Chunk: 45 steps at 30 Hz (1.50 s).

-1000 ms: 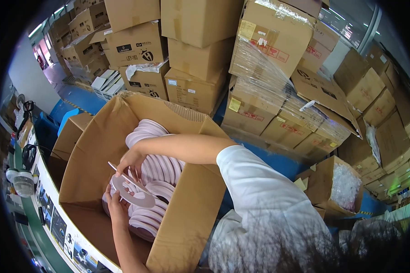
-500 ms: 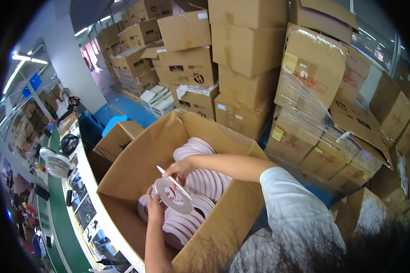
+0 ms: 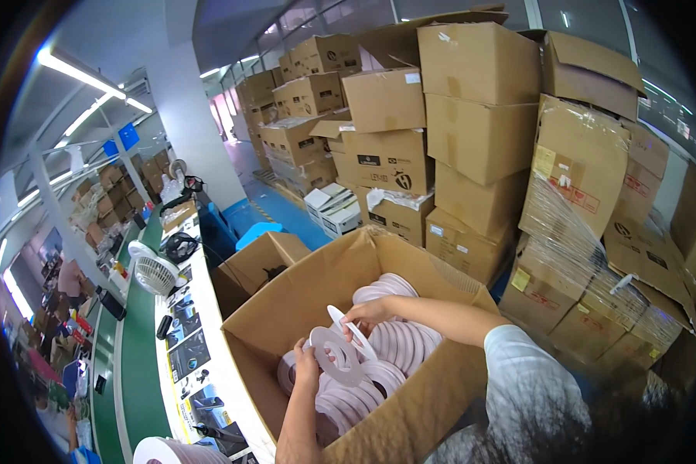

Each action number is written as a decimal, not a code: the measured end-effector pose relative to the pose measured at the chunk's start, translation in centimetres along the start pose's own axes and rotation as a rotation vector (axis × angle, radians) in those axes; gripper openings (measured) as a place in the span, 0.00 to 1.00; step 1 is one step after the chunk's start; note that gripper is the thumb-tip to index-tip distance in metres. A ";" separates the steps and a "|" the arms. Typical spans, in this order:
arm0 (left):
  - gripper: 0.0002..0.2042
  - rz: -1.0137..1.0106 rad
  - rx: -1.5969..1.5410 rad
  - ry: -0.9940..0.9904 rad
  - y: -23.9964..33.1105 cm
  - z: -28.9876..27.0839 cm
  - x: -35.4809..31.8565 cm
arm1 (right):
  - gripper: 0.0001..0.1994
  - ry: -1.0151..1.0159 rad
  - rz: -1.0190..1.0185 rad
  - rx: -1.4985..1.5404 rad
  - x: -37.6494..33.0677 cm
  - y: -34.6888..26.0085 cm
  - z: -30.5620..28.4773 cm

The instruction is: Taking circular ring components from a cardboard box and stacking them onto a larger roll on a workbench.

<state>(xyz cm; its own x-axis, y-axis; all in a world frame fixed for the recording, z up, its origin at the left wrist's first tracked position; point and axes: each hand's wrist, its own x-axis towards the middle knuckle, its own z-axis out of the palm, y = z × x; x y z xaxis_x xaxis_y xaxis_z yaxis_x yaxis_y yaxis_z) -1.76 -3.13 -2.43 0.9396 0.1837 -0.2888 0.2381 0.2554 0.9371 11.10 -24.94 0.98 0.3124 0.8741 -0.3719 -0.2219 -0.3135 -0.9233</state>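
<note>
My left hand (image 3: 307, 362) grips the edge of a flat white ring (image 3: 351, 376) with a round hole in its middle. In my right hand (image 3: 370, 311) is a second white ring (image 3: 335, 315), tilted nearly edge-on and close against the first. Both hands are inside a large open cardboard box (image 3: 286, 303). Below and behind them lie rows of similar white rings (image 3: 400, 344), leaning on one another. The fingertips of my right hand are partly hidden behind its ring.
To the left runs a bench with a green conveyor belt (image 3: 141, 348) and a white fan (image 3: 156, 272). A stack of white rings (image 3: 170, 452) stands at the bench's near end. A smaller open carton (image 3: 259, 259) adjoins the box. Piled cartons (image 3: 479, 139) rise behind.
The view has tilted up and turned left, so the scene sits lower and farther right. Both hands still hold their rings, and the right one's ring stands a little steeper.
</note>
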 end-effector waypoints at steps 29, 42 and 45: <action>0.25 0.084 0.089 0.047 0.1 -0.4 0.2 | 0.19 0.580 -0.568 -0.043 -1.5 -3.2 -1.0; 0.24 0.059 0.072 0.045 1.4 -0.4 -0.6 | 0.20 0.674 -0.580 0.140 -2.2 -3.7 -1.3; 0.24 0.068 0.044 0.070 1.4 -0.6 -0.6 | 0.20 0.588 -0.579 0.256 -2.5 -4.1 -0.6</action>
<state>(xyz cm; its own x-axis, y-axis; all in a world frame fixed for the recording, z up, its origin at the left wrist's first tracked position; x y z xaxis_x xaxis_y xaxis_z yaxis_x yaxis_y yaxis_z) -2.17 -2.30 -1.04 0.9349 0.2650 -0.2361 0.1868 0.1981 0.9622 11.80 -26.11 5.62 0.8522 0.5143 0.0962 -0.0591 0.2772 -0.9590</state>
